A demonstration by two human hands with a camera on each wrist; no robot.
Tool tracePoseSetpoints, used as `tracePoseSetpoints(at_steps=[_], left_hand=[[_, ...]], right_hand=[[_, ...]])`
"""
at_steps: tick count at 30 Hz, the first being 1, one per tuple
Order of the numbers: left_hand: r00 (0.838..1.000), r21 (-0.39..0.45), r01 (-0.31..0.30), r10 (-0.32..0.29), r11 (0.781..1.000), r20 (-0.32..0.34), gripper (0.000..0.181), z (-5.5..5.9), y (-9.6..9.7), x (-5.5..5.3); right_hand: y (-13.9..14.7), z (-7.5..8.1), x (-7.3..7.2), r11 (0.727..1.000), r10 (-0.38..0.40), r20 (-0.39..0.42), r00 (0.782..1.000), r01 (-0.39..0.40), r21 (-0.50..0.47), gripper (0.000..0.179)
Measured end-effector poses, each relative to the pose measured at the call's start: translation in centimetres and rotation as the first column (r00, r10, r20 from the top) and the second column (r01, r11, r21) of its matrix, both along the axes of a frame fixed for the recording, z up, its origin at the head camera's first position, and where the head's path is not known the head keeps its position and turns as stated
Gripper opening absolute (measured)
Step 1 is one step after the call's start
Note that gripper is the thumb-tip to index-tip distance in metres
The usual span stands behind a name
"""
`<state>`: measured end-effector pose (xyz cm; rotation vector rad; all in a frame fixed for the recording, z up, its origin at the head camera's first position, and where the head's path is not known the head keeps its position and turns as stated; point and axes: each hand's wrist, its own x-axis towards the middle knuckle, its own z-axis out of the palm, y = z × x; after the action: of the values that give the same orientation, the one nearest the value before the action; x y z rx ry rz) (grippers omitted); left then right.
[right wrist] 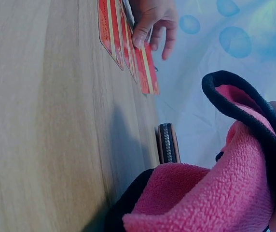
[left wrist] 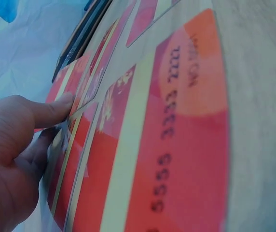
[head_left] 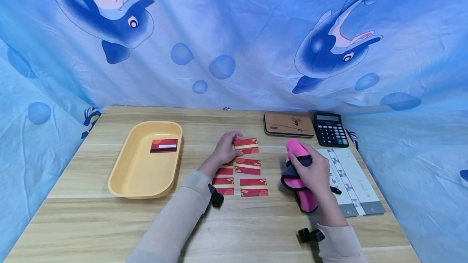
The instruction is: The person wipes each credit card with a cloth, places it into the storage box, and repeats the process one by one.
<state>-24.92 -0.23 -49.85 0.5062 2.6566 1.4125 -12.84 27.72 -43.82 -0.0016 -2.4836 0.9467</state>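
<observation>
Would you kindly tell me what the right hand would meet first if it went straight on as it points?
Beyond the pink cloth it grips, the right hand would likely meet the brown zipped case, though depth is unclear.

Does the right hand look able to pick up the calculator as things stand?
Probably not straight away: the right hand grips a pink-and-black fabric item. Without that, the way seems free: nothing lies on the calculator, which sits just beyond the hand.
</observation>
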Motion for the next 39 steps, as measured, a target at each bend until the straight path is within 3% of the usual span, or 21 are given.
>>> tracePoseSetpoints(at_steps=[7, 12, 15, 17, 20, 23, 29, 34, 39], left_hand=[[0.998, 0.087, -0.044, 0.049, 0.995, -0.049, 0.061, -0.4, -0.4, 0.1], [0.989, 0.17, -0.148, 0.148, 0.974, 0.01, 0.052, -0.1, -0.5, 0.6], [0.968, 0.231, -0.249, 0.232, 0.941, 0.097, 0.043, 0.5, -0.4, 0.9], [0.944, 0.261, -0.321, 0.287, 0.91, 0.162, 0.036, 1.0, -0.4, 1.1], [0.915, 0.315, -0.389, 0.324, 0.866, 0.239, 0.028, 1.8, -0.3, 1.2], [0.903, 0.397, -0.408, 0.298, 0.822, 0.311, 0.026, 2.7, -0.3, 1.6], [0.886, 0.567, -0.423, 0.19, 0.707, 0.424, 0.029, 4.8, -0.3, 2.8], [0.893, 0.624, -0.387, 0.109, 0.679, 0.436, 0.032, 6.6, 0.2, 3.9], [0.897, 0.64, -0.364, 0.069, 0.677, 0.437, 0.035, 7.8, 0.6, 5.1]], right_hand=[[-0.2, 0.2, 0.1, 1.0, 0.001, 0.001, 1.0, -0.001, -0.016, 0.049], [-0.3, 0.3, 0.1, 1.0, 0.016, -0.026, 1.0, -0.017, -0.026, 0.048], [-0.4, 0.4, 0.1, 0.999, 0.026, -0.046, 0.999, -0.028, -0.027, 0.047], [-0.5, 0.5, 0.1, 0.999, 0.035, -0.058, 0.998, -0.037, -0.033, 0.048], [-0.7, 0.7, 0.1, 0.998, 0.045, -0.071, 0.996, -0.047, -0.033, 0.048], [-0.8, 0.9, 0.1, 0.998, 0.054, -0.086, 0.995, -0.056, -0.028, 0.047], [-1.4, 1.5, -0.2, 0.997, 0.077, -0.123, 0.989, -0.079, -0.01, 0.045], [-2.2, 2.3, -0.5, 0.992, 0.124, -0.151, 0.981, -0.126, -0.002, 0.046], [-3.2, 2.8, -0.5, 0.986, 0.168, -0.165, 0.972, -0.168, 0.013, 0.045]])
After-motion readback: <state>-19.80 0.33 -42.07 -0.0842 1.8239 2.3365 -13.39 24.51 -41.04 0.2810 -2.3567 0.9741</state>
